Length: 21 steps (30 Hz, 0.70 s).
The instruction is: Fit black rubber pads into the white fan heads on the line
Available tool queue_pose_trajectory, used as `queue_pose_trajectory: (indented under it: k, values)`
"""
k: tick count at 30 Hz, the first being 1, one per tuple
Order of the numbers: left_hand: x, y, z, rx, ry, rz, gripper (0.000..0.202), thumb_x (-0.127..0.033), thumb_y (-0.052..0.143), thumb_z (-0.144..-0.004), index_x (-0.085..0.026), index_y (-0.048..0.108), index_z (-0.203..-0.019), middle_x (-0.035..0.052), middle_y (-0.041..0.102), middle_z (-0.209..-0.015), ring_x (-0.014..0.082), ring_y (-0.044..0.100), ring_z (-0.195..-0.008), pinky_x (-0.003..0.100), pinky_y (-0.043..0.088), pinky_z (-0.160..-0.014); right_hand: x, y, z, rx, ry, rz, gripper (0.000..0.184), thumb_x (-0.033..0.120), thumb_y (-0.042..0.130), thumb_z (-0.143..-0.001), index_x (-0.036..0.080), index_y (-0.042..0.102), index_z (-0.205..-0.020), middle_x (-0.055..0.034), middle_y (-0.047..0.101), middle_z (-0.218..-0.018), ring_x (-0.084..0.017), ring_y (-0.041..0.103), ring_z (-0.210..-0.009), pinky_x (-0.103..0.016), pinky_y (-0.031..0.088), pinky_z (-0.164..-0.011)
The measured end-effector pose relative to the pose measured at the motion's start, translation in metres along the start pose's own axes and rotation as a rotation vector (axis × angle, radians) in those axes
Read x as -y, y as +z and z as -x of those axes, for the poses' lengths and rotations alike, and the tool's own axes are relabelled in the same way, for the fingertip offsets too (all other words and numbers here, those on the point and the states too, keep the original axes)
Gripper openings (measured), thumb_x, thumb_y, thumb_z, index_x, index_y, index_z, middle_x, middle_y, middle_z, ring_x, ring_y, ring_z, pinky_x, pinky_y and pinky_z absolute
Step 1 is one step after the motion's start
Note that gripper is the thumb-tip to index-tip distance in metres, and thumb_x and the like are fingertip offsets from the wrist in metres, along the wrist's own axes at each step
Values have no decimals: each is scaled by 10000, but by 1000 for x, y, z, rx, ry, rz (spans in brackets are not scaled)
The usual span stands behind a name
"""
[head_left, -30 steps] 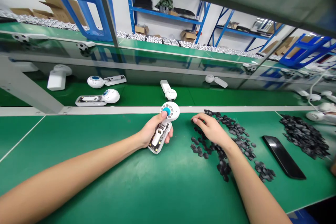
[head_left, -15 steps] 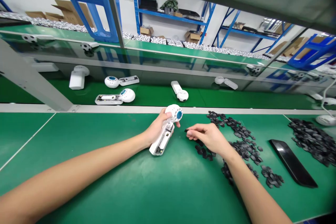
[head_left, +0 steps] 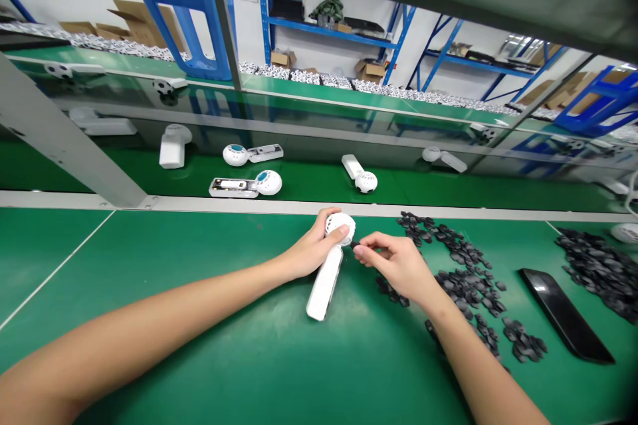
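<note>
Left hand clenches the white device by its round head, right hand pinches a tiny black piece; a slack pinch could drop it toward the black pile.

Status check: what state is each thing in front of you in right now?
Left hand: gripping the white handheld gadget.
Right hand: pinching a small black piece.
White handheld gadget: held by its round head, tilted, back cover on.
Small black piece: held beside the gadget's head.
Loose black pieces: scattered in heaps.
Far gadget: lying down, back open, insides showing.
Black panel: lying flat.
</note>
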<state>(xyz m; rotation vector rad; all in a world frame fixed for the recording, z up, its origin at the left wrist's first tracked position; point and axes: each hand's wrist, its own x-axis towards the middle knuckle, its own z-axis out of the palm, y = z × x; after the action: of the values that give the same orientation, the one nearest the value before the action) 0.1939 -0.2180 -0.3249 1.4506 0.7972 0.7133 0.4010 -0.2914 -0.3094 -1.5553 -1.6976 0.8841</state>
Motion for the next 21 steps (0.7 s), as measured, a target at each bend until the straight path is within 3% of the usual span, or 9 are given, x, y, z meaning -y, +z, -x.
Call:
queue_pose_trajectory:
  k: [3,7,11,17,21]
  values:
    - [0,-2,0,57,-23,-84,576,-647,462,-1023,-259,435,-1448,30,620,-1028,182,573,-798,299,447,-742,7,2,1,-16,-33,82,281,484,653,-972,230,739,-889,-6,753,-775,-152,631,-558,-269,491,-558]
    - [2,0,1,98,-32,-118,561,-663,398,-1038,-268,433,-1434,7,594,-957,181,526,-752,289,403,-698,11,9,0,-74,-10,65,244,460,685,-947,243,766,-869,-24,789,-822,-203,715,-685,-296,562,-663]
    - [5,4,2,71,-39,-157,573,-664,386,-1040,-274,398,-1459,32,610,-1048,209,566,-843,311,418,-747,10,16,-1,-165,-2,78,246,455,713,-920,246,761,-798,-32,790,-774,-226,732,-681,-319,570,-677]
    - [3,8,4,55,-2,-224,774,-640,686,-900,-235,334,-1457,48,601,-1068,240,574,-919,330,443,-786,-1,21,-2,-207,-84,234,171,335,650,-971,248,741,-855,-27,783,-791,-228,725,-717,-321,512,-676]
    - [2,7,4,55,25,-199,727,-593,710,-899,-212,347,-1401,43,581,-1053,226,561,-907,330,443,-803,-4,24,-3,-208,-166,299,167,305,592,-1023,233,719,-941,-41,784,-891,-228,719,-790,-328,498,-727]
